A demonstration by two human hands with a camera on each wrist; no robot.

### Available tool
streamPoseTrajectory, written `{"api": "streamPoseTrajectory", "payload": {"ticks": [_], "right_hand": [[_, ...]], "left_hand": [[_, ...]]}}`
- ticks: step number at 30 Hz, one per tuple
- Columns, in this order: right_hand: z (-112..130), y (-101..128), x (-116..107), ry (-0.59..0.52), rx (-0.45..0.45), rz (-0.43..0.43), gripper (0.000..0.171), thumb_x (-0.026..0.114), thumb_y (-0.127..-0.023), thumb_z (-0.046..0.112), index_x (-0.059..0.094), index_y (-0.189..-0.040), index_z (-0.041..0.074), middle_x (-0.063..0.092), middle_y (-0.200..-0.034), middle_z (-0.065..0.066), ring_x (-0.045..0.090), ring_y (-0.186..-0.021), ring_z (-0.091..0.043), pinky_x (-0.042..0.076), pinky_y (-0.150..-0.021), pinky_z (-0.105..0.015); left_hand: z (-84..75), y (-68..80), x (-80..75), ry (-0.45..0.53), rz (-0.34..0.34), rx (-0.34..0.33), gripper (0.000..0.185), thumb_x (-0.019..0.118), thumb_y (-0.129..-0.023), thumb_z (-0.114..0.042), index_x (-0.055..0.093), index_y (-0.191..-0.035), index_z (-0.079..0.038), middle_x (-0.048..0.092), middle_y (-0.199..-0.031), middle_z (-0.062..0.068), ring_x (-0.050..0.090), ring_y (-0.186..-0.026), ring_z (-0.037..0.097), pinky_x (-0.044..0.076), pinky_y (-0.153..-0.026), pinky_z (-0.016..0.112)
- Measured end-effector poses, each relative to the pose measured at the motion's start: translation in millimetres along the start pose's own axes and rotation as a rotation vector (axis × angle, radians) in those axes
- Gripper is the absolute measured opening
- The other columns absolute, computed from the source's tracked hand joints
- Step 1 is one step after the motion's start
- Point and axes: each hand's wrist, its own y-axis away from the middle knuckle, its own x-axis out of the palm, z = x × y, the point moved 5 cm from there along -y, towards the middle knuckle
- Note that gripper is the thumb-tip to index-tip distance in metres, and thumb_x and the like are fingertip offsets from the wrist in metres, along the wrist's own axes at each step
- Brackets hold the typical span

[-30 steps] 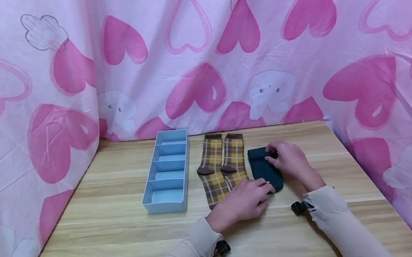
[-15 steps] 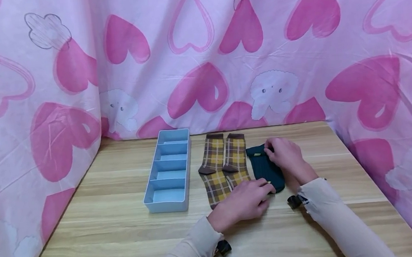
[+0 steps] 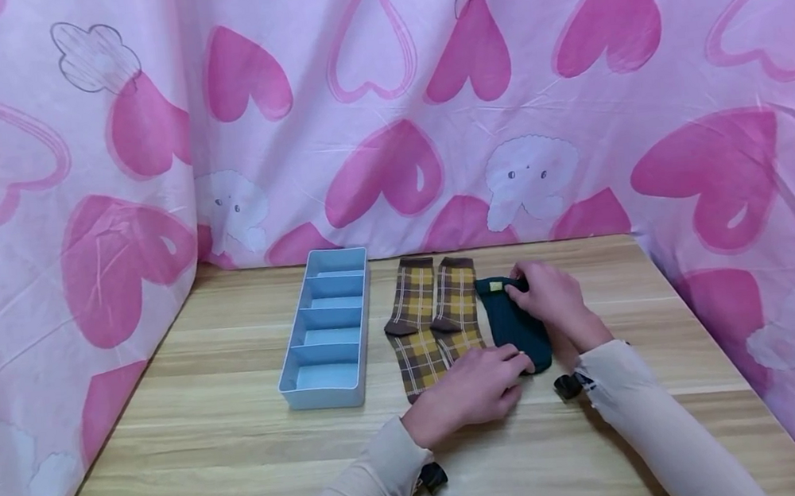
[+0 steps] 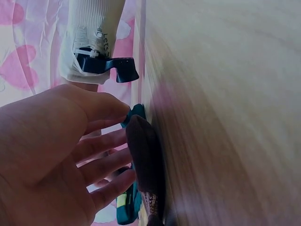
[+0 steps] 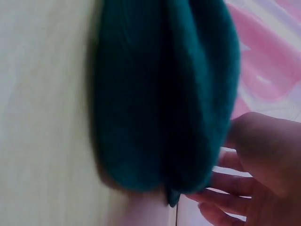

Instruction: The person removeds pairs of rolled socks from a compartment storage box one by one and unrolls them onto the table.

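A dark green folded sock (image 3: 515,320), with a small yellow patch at its far edge, lies on the right of the table. My right hand (image 3: 553,295) pinches that far edge between thumb and fingers. At the near end, the fingertips of my left hand (image 3: 478,384) press on the green fabric, its fingers fairly straight in the left wrist view. Beside it on the left lie two yellow-brown plaid socks (image 3: 413,298), their lower parts partly behind my left hand. The green fabric (image 5: 136,94) fills much of the right wrist view, hanging in a rounded fold.
A light blue box (image 3: 361,371) with several compartments stands left of the plaid socks. The wooden table (image 3: 209,458) ends at a pink curtain (image 3: 382,162) with hearts at the back and sides. Each wrist wears a black camera mount (image 3: 434,478).
My right hand has shifted slightly left and turned the green sock's far edge, so the yellow patch there now shows flat. My left hand stays at the near end.
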Motion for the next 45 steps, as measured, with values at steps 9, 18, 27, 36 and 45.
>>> {"api": "streamPoseTrajectory", "payload": {"ticks": [9,18,27,36,45], "right_hand": [[-5,-8,-2,-0.043,0.013,-0.075,0.018,0.077,-0.101,0.029,0.072,-0.110,0.015,0.075,-0.104,-0.015,0.066,-0.087,-0.033,0.054,-0.068,-0.047],[-5,-14,5,-0.008,0.015,0.057,0.038,0.080,-0.098,0.032,0.072,-0.124,0.006,0.072,-0.125,-0.021,0.066,-0.105,-0.038,0.058,-0.090,-0.062],[-14,-17,12,-0.026,-0.002,-0.031,0.033,0.079,-0.099,0.038,0.073,-0.116,0.010,0.073,-0.117,-0.017,0.067,-0.100,-0.037,0.059,-0.082,-0.058],[-8,-16,4,-0.016,-0.022,-0.168,0.028,0.082,-0.096,0.035,0.074,-0.087,0.010,0.062,-0.101,-0.014,0.057,-0.092,-0.032,0.050,-0.071,-0.047],[-6,-15,13,-0.016,-0.078,0.000,0.044,0.072,-0.104,0.031,0.071,-0.139,0.005,0.068,-0.140,-0.024,0.063,-0.128,-0.045,0.051,-0.109,-0.066]], "left_hand": [[-1.4,-0.5,-1.8,0.025,-0.007,0.015,0.027,0.067,-0.107,-0.026,0.071,-0.133,-0.023,0.070,-0.121,-0.006,0.068,-0.098,0.006,0.054,-0.084,0.026],[0.5,-1.0,-0.1,0.020,-0.002,0.001,0.027,0.067,-0.107,-0.028,0.070,-0.133,-0.023,0.069,-0.121,-0.006,0.067,-0.098,0.007,0.055,-0.084,0.025],[-0.6,-1.6,2.3,0.035,0.019,-0.012,0.028,0.067,-0.107,-0.027,0.070,-0.134,-0.023,0.070,-0.124,-0.006,0.068,-0.100,0.005,0.056,-0.086,0.025],[-0.7,-1.8,1.7,0.029,-0.001,-0.011,0.026,0.068,-0.105,-0.025,0.070,-0.132,-0.022,0.071,-0.124,-0.007,0.069,-0.102,0.004,0.056,-0.085,0.024],[-0.1,-1.7,2.1,0.048,0.003,-0.011,0.026,0.068,-0.106,-0.025,0.070,-0.131,-0.022,0.070,-0.125,-0.007,0.068,-0.100,0.005,0.056,-0.085,0.024]]}}
